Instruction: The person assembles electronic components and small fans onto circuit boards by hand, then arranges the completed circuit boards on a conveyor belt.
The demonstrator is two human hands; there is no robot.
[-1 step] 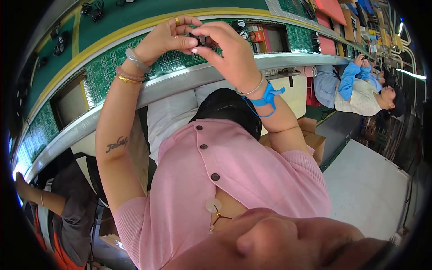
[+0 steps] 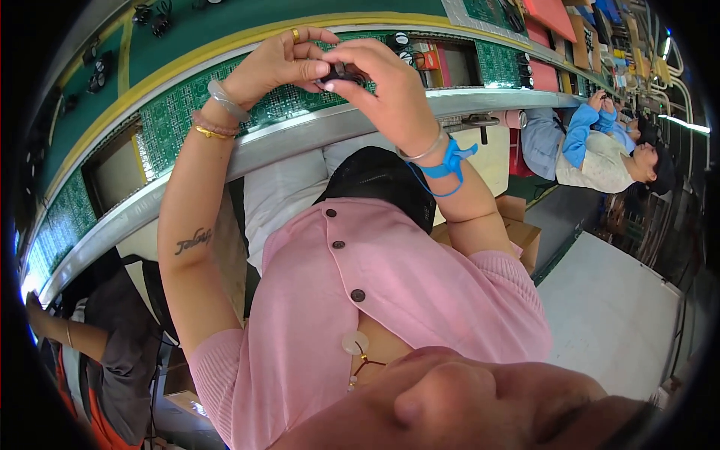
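Note:
My left hand [image 2: 289, 66] and my right hand [image 2: 379, 71] meet above the bench's near edge. Between their fingertips is a small black part with thin dark wire [image 2: 343, 73], pinched from both sides; its exact kind is too small to tell. The left thumb presses its left end, while the right thumb and curled fingers close over the other end and hide some of it. Beneath the hands runs a row of green circuit boards [image 2: 180, 112]. Just beyond my right hand, black parts with round pale faces [image 2: 403, 41] lie on a board.
A metal rail [image 2: 300, 116] borders the bench before me. Beyond a yellow strip, a green surface [image 2: 202, 37] carries scattered black wired parts [image 2: 97, 75]. One person in blue sleeves [image 2: 585, 131] sits at the right; another person's arm [image 2: 82, 337] shows at the left.
The black part has turned slightly between my fingertips, and my right hand has shifted a little to the right. Both hands keep their pinch.

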